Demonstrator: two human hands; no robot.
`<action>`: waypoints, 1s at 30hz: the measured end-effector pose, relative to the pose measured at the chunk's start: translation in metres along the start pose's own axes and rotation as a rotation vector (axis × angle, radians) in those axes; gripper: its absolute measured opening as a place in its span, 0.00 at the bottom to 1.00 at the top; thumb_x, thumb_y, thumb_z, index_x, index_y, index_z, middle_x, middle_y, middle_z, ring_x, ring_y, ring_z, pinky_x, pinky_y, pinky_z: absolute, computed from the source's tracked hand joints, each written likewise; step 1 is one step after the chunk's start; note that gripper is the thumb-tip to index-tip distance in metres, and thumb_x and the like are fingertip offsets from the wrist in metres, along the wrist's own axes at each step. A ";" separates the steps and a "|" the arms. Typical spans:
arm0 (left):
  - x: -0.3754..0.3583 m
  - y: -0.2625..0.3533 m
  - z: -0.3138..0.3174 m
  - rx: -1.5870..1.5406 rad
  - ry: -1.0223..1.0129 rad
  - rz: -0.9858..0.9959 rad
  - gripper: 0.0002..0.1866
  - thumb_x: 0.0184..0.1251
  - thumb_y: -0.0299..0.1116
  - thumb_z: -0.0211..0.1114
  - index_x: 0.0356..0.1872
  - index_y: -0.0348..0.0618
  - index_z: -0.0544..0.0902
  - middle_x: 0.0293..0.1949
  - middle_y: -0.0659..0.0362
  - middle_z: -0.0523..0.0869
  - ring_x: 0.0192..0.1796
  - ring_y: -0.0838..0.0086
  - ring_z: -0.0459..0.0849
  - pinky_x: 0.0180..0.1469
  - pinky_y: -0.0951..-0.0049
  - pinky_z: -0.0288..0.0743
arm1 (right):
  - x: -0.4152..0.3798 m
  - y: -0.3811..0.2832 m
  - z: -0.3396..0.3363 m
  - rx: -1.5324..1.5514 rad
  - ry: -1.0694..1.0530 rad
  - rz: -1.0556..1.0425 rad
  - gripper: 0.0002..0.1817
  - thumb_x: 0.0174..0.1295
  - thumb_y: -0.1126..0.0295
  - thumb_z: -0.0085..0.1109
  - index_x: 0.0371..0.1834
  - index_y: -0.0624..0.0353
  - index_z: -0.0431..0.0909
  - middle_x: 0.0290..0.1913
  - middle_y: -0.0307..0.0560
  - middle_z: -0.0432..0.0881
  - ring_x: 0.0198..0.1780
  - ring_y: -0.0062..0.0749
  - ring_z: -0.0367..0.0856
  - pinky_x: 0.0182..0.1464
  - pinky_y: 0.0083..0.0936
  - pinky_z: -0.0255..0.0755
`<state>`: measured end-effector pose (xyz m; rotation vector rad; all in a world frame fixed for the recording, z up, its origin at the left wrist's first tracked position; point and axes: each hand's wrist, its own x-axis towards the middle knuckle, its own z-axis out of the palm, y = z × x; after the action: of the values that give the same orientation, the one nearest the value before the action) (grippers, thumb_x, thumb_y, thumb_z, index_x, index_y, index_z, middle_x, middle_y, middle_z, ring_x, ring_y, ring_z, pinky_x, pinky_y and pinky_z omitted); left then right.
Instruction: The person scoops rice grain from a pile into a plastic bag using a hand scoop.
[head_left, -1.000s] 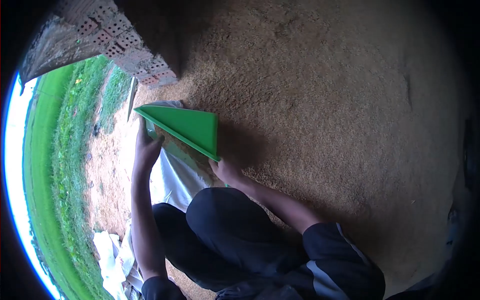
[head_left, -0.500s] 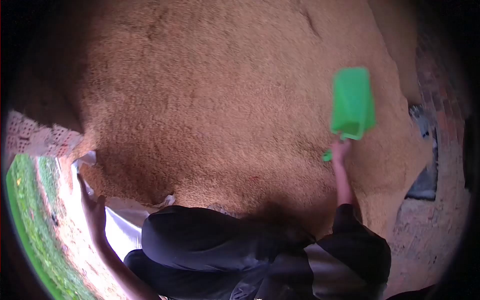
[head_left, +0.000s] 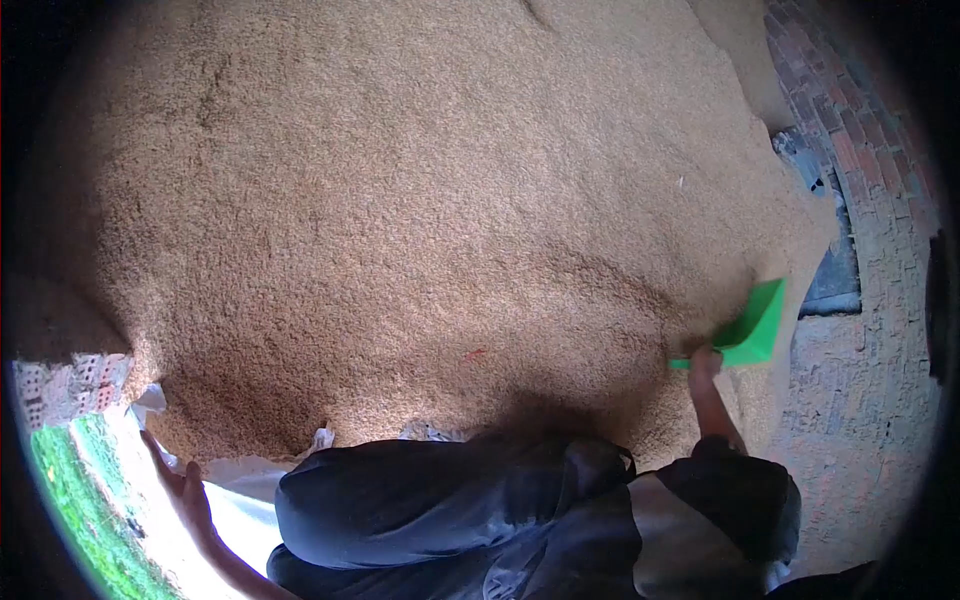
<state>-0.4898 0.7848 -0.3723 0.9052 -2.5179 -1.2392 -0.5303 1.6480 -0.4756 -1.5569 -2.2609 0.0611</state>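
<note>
My right hand (head_left: 706, 362) is closed round the handle of a green plastic dustpan (head_left: 757, 327), which is tilted on its side against the right flank of a large heap of tan grain (head_left: 420, 240). Part of its pan is in shadow. At the lower left, my left hand (head_left: 188, 495) grips the rim of a white sack (head_left: 245, 478), thumb on one side and fingers along the other. Grain lies up against the sack's mouth. My dark-trousered legs hide much of the sack.
A brick wall or floor (head_left: 868, 150) runs along the right, with a dark slab (head_left: 835, 275) beside the heap. Perforated bricks (head_left: 75, 388) stand at the left, above bright grass (head_left: 70, 490). A small red scrap (head_left: 474, 355) lies on the grain.
The dustpan in my right hand has swung down and right, from above the heap to its right edge, and turned sideways. The view has shifted; my left hand stays at the sack.
</note>
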 end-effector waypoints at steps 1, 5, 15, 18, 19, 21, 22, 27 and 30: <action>0.002 -0.004 -0.001 -0.032 -0.006 -0.020 0.44 0.47 0.14 0.45 0.71 0.53 0.48 0.71 0.52 0.47 0.73 0.61 0.45 0.72 0.55 0.37 | -0.022 -0.014 -0.003 0.049 -0.011 0.035 0.25 0.60 0.55 0.47 0.36 0.73 0.76 0.34 0.68 0.80 0.38 0.60 0.79 0.39 0.45 0.73; 0.003 0.002 0.004 -0.009 -0.003 -0.029 0.44 0.47 0.14 0.45 0.71 0.54 0.48 0.71 0.52 0.47 0.73 0.61 0.45 0.72 0.55 0.39 | -0.097 -0.049 -0.005 0.132 -0.035 0.018 0.23 0.59 0.58 0.52 0.39 0.74 0.72 0.30 0.64 0.80 0.31 0.55 0.80 0.34 0.43 0.74; -0.002 0.010 -0.002 0.021 -0.023 0.012 0.42 0.47 0.18 0.49 0.70 0.45 0.49 0.71 0.51 0.49 0.72 0.63 0.46 0.71 0.65 0.39 | -0.251 -0.126 -0.057 0.767 -0.692 0.114 0.17 0.66 0.61 0.47 0.32 0.67 0.65 0.18 0.44 0.69 0.17 0.29 0.72 0.20 0.27 0.71; -0.002 0.011 -0.005 -0.144 -0.036 -0.115 0.44 0.45 0.13 0.48 0.71 0.47 0.49 0.70 0.49 0.52 0.67 0.67 0.59 0.60 0.73 0.64 | -0.281 -0.135 -0.051 0.686 -0.841 -0.130 0.15 0.66 0.63 0.47 0.33 0.67 0.65 0.19 0.45 0.70 0.18 0.29 0.73 0.20 0.27 0.71; -0.003 0.018 -0.006 -0.183 -0.062 -0.147 0.45 0.46 0.14 0.50 0.71 0.46 0.49 0.70 0.49 0.52 0.68 0.65 0.58 0.60 0.73 0.64 | -0.289 -0.143 -0.048 0.652 -0.867 -0.160 0.12 0.65 0.66 0.49 0.31 0.65 0.66 0.19 0.44 0.70 0.18 0.28 0.73 0.20 0.27 0.71; -0.001 0.003 -0.005 0.028 0.012 0.066 0.45 0.46 0.16 0.53 0.70 0.45 0.48 0.71 0.49 0.51 0.71 0.63 0.51 0.67 0.68 0.53 | -0.308 -0.153 -0.027 0.660 -0.994 -0.287 0.11 0.64 0.68 0.50 0.29 0.64 0.66 0.19 0.44 0.71 0.17 0.29 0.73 0.20 0.26 0.70; -0.002 -0.001 -0.005 0.042 0.018 0.074 0.44 0.47 0.16 0.53 0.70 0.43 0.48 0.71 0.49 0.51 0.72 0.63 0.49 0.70 0.67 0.47 | -0.317 -0.157 -0.019 0.674 -1.068 -0.387 0.10 0.62 0.69 0.51 0.28 0.64 0.67 0.19 0.43 0.71 0.17 0.29 0.73 0.20 0.26 0.69; -0.011 0.018 -0.005 0.035 0.021 0.012 0.44 0.48 0.17 0.55 0.70 0.39 0.46 0.69 0.45 0.53 0.70 0.64 0.56 0.65 0.72 0.56 | -0.429 -0.239 -0.035 0.565 -1.181 -1.137 0.08 0.58 0.72 0.51 0.27 0.65 0.65 0.20 0.46 0.70 0.22 0.40 0.72 0.27 0.35 0.65; -0.015 0.016 -0.006 0.065 0.052 0.044 0.45 0.49 0.19 0.57 0.70 0.38 0.45 0.68 0.42 0.55 0.56 0.64 0.74 0.51 0.73 0.70 | -0.505 -0.247 0.005 0.610 -1.450 -1.149 0.10 0.57 0.71 0.54 0.25 0.66 0.65 0.23 0.53 0.72 0.27 0.40 0.75 0.33 0.35 0.67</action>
<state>-0.4824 0.7968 -0.3548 0.8791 -2.5370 -1.1125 -0.5981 1.0968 -0.5656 0.5417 -3.1180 1.7358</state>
